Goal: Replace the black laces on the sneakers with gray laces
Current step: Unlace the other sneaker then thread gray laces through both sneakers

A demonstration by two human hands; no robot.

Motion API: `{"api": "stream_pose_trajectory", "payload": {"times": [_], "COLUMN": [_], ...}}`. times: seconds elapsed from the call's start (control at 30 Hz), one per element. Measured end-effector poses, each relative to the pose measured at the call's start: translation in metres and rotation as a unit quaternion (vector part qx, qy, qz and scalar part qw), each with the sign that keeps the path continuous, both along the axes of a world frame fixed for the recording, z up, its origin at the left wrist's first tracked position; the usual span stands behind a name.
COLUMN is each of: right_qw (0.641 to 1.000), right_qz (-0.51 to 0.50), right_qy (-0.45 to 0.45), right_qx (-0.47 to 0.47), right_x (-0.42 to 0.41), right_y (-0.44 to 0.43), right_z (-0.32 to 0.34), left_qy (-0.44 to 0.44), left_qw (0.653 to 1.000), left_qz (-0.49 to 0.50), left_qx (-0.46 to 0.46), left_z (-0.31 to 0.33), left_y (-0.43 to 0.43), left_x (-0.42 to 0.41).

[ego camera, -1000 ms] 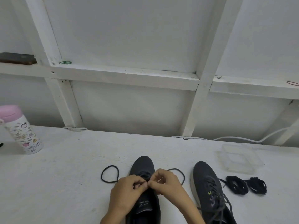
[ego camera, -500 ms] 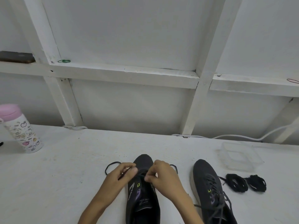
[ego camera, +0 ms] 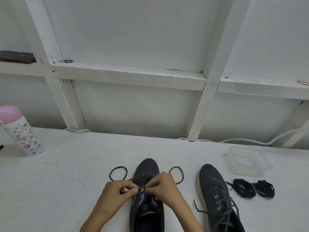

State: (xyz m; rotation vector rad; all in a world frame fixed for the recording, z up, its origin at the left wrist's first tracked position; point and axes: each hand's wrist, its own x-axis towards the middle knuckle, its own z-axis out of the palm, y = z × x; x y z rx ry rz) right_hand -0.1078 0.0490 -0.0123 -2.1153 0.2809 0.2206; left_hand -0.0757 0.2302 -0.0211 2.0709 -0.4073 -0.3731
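Two hands (ego camera: 117,195) (ego camera: 164,186) pinching lace on dark sneaker (ego camera: 148,171)

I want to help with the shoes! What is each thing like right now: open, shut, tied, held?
Left hand: pinching the lace.
Right hand: pinching the lace too.
Middle sneaker: partly laced, lace ends looped on the table.
Other sneaker: laced gray, untied.
Black laces: bundled, lying loose.
Bottle: upright, lid on.
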Motion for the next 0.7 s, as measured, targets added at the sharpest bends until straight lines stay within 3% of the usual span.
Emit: {"api": "stream_pose_trajectory", "payload": {"times": [0.3,0.5,0.7], "right_qw": [0.997,0.997,0.997], "right_qz": [-0.014,-0.012,-0.002], "right_qy": [-0.031,-0.035,-0.052], "right_qx": [0.072,0.071,0.05], "right_x": [-0.004,-0.004,-0.005], "right_y": [-0.001,0.0,0.001], "right_z": [-0.003,-0.003,-0.006], "left_qy": [-0.06,-0.118,-0.161], "left_qw": [0.989,0.959,0.934], "left_qz": [-0.012,-0.046,-0.102], "left_qx": [0.131,0.255,0.301], "left_z": [0.012,0.025,0.03], "left_y": [-0.006,-0.018,-0.033], "left_x": [0.007,0.015,0.022]}}
